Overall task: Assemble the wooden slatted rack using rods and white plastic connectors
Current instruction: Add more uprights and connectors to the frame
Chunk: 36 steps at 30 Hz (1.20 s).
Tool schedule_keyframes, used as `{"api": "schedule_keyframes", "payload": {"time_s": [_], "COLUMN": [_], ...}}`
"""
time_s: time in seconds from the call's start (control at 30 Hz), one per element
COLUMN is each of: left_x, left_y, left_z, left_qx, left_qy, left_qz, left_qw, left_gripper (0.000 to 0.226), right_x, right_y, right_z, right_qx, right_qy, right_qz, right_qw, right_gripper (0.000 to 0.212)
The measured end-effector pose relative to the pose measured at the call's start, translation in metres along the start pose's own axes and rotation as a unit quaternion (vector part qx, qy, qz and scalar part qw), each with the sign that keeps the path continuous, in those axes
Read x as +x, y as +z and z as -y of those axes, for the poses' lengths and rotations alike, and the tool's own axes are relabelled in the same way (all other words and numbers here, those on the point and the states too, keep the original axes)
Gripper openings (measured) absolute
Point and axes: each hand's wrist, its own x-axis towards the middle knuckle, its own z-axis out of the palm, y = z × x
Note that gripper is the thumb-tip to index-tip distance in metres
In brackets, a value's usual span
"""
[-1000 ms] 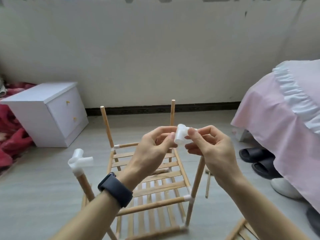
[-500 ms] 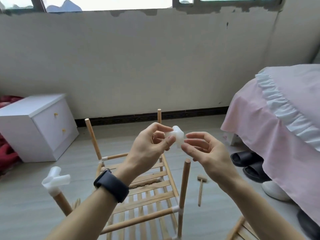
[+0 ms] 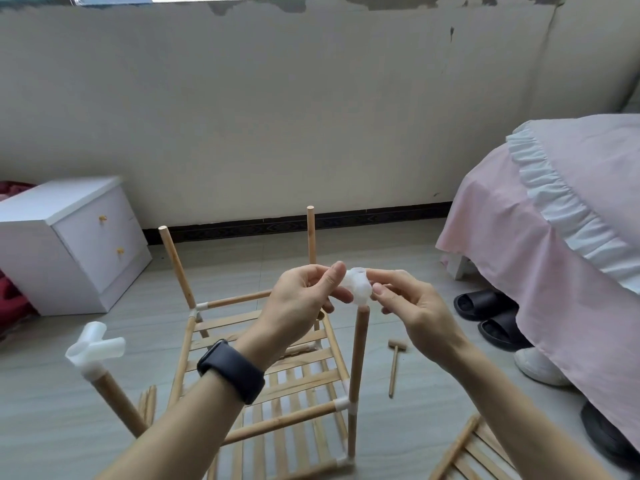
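A small white plastic three-way connector [image 3: 358, 285] is held between both hands in front of the chest, above the half-built rack. The left grip [image 3: 301, 299], with a black band [image 3: 230, 370] on its wrist, pinches the connector's left side with thumb and curled fingers. The right grip [image 3: 412, 306] pinches its right side with the forefinger on top and the thumb below. The connector sits directly over the top end of the near right upright wooden rod [image 3: 358, 375]; whether it touches the rod's tip cannot be told.

The pale wooden slatted rack [image 3: 277, 375] stands on the grey floor [image 3: 398, 258] beneath the hands, its horizontal rods joined at the corners by white fittings. Two bare uprights rise at its far corners. The near left upright carries a second white three-way connector [image 3: 93, 348] seated on its top, well apart from both hands.

A small wooden mallet [image 3: 394, 362] lies on the floor just right of the rack. Another slatted wooden panel [image 3: 471, 452] lies at the lower right. A white two-drawer cabinet [image 3: 69, 244] stands at the left against the wall, and a bed with a pink frilled cover [image 3: 554, 237] stands at the right, with black slippers [image 3: 485, 306] beside it.
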Motion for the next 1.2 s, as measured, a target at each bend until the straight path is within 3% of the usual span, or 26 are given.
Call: {"api": "schedule_keyframes", "payload": {"time_s": [0.23, 0.37, 0.47, 0.6, 0.83, 1.0, 1.1, 1.2], "left_x": [0.012, 0.013, 0.013, 0.013, -0.002, -0.01, -0.005, -0.004], "left_y": [0.005, 0.008, 0.006, 0.003, 0.0, -0.011, -0.014, -0.018], "left_z": [-0.003, -0.004, -0.004, -0.005, 0.009, 0.035, 0.076, 0.137], "left_qx": [-0.048, -0.09, -0.081, -0.065, 0.023, 0.002, 0.1, 0.303], "left_qy": [-0.055, -0.067, -0.061, -0.06, -0.035, -0.046, -0.071, -0.136], "left_qz": [0.031, 0.04, 0.041, 0.06, 0.05, 0.063, 0.017, 0.008], "left_qw": [0.997, 0.993, 0.994, 0.994, 0.998, 0.997, 0.992, 0.943], "left_gripper": [0.036, 0.031, 0.028, 0.028, 0.046, 0.032, 0.037, 0.051], "right_x": [-0.003, -0.011, -0.017, -0.02, -0.021, -0.027, -0.024, -0.024], "right_y": [-0.002, 0.009, 0.018, 0.025, 0.032, 0.044, 0.047, 0.044], "right_z": [-0.004, -0.006, -0.009, -0.014, -0.035, -0.051, -0.053, -0.055], "right_qx": [0.028, -0.034, -0.095, -0.09, -0.091, -0.082, -0.076, -0.077], "right_qy": [0.007, -0.047, -0.105, -0.132, -0.16, -0.186, -0.185, -0.189], "right_qz": [0.012, -0.016, -0.056, -0.059, -0.084, -0.13, -0.134, -0.114], "right_qw": [1.0, 0.998, 0.988, 0.985, 0.979, 0.971, 0.971, 0.972], "right_gripper": [0.035, 0.038, 0.036, 0.036, 0.035, 0.027, 0.022, 0.025]}}
